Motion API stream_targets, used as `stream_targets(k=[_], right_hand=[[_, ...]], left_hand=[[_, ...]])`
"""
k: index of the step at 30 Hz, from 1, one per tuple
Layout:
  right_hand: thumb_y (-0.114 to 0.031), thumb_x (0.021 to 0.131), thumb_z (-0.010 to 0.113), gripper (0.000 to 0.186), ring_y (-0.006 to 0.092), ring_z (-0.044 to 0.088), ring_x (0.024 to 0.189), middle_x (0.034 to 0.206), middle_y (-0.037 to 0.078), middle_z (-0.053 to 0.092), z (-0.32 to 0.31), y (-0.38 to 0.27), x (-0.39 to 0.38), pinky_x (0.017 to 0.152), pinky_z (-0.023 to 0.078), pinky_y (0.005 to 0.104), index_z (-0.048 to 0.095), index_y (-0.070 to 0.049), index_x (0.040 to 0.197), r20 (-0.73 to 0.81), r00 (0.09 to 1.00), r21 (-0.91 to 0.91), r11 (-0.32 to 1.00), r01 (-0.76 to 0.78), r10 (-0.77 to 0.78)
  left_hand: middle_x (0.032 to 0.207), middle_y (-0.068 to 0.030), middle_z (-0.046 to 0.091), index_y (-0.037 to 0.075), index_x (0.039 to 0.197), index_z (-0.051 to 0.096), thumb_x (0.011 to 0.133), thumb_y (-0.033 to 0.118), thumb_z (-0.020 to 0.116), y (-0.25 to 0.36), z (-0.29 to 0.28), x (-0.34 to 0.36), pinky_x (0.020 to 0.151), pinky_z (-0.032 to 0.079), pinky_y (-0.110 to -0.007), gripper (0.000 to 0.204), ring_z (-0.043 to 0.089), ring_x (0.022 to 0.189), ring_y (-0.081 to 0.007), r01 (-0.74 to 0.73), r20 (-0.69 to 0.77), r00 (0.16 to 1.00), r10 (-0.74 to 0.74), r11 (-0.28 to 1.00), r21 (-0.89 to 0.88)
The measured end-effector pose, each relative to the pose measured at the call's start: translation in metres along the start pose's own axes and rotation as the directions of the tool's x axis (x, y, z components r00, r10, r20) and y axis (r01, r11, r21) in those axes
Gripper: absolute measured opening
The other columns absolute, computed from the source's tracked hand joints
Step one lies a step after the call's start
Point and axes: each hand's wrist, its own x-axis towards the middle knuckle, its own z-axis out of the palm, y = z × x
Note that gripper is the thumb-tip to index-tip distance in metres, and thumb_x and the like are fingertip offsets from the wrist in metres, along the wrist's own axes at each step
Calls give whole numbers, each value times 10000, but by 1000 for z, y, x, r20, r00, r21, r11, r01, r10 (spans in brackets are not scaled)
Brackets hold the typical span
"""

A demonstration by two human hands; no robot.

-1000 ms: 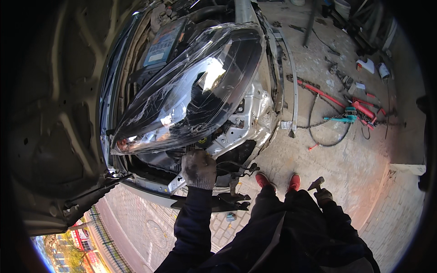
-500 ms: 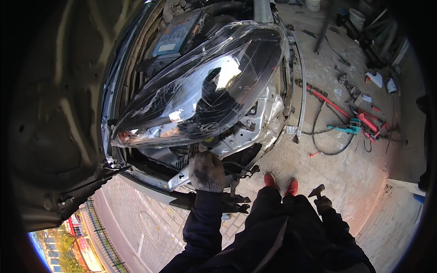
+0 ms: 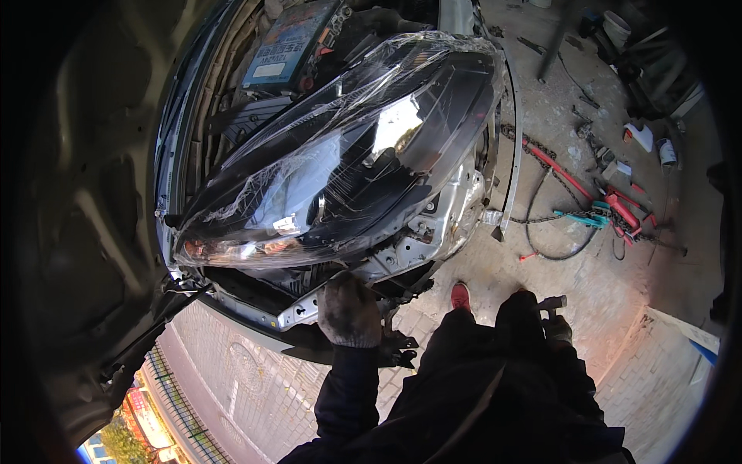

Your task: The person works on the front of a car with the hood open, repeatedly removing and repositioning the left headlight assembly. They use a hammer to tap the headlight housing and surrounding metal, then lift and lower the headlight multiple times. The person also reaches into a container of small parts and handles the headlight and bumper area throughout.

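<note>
Here's the head view, looking straight down over the front of a car, and the two hands are well apart. The left hand (image 3: 349, 312), in a dirty grey glove, is up at the silver metal panel (image 3: 393, 261) along the car's front edge, knuckles up, fingers curled down and out of sight; whether they're clamped on the metal or merely resting against it, I can't tell from here! Just beyond that hand sits the big headlight (image 3: 340, 170), wrapped in creased clear film, lying aslant across the engine bay with its orange end toward the left. A blue battery (image 3: 287, 50) shows behind it, and over on the left looms the raised hood (image 3: 93, 193), dark underneath.

Now across to the right hand (image 3: 558, 331), gloved too, low beside the person's leg and well clear of the car: it's closed around a hammer (image 3: 552, 302), the head poking out above the fist. One red shoe (image 3: 461, 295) peeks out on the concrete floor (image 3: 495, 271) below the car. Farther right on that floor lies a red tool (image 3: 621, 210), next to a teal clamp (image 3: 581, 218) and a chain, with a white bottle (image 3: 640, 137) beyond them
</note>
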Motion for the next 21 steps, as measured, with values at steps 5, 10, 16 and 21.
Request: stream_targets(k=[5, 10, 16, 21], right_hand=[[-471, 935, 764, 431, 454, 748, 957, 935, 249, 756, -50, 15, 43, 825, 565, 548, 690, -51, 1003, -81, 997, -22, 1000, 5, -6], [-399, 930, 771, 389, 452, 749, 940, 905, 239, 755, -123, 39, 87, 799, 558, 559, 691, -21, 981, -5, 997, -174, 982, 71, -73], [-391, 955, 755, 381, 446, 729, 892, 886, 233, 732, -172, 44, 136, 773, 546, 549, 670, -21, 992, -6, 981, -218, 958, 186, -192], [-364, 953, 785, 358, 343, 683, 752, 793, 163, 680, -171, 32, 171, 700, 530, 509, 638, -37, 946, -36, 986, -129, 979, 156, -162]], left_hand=[[1016, -117, 754, 67, 932, 738, 857, -24, 734, 14, 2, 3, 811, 600, -448, 118, 729, 927, -340, 49, -2, 999, -49, 997, 65], [1013, -121, 747, 59, 922, 736, 858, -19, 729, 25, 2, 6, 801, 597, -445, 101, 723, 935, -347, 89, 43, 994, -98, 982, 165], [1021, -110, 721, 77, 923, 728, 850, -6, 711, 31, 3, 12, 804, 583, -443, 113, 696, 940, -345, 97, 176, 974, -143, 965, 245], [1073, -111, 722, 86, 970, 728, 859, 23, 703, 34, 5, 10, 855, 584, -463, 130, 687, 1047, -362, 96, 218, 965, -148, 968, 230]])
